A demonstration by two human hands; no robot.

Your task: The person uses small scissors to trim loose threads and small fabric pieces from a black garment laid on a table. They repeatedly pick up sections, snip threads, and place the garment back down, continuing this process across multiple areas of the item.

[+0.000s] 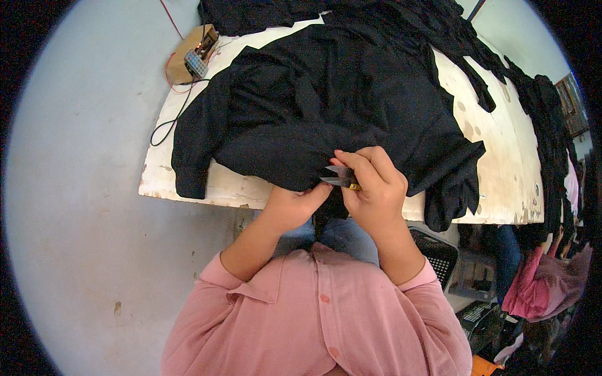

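A black garment (pixel 276 113) lies spread and wrinkled over the table, its near edge hanging at the front. My right hand (pixel 376 182) is closed around small thread snips (pixel 338 176) whose grey blades point left, close to the cloth. Just left of the blades, my left hand (pixel 295 203) pinches the garment's near edge between thumb and fingers. Most of the left fingers are hidden under the cloth. The blade tips are close to the left thumb; whether they touch the cloth I cannot tell.
The pale, worn tabletop (pixel 520 194) shows around the garment. More black cloth (pixel 263 14) lies at the back and hangs over the right side. A cardboard box (pixel 185 59) with wires stands at the back left. A black plastic crate (pixel 436 254) sits below right; another person (pixel 552 279) works farther right.
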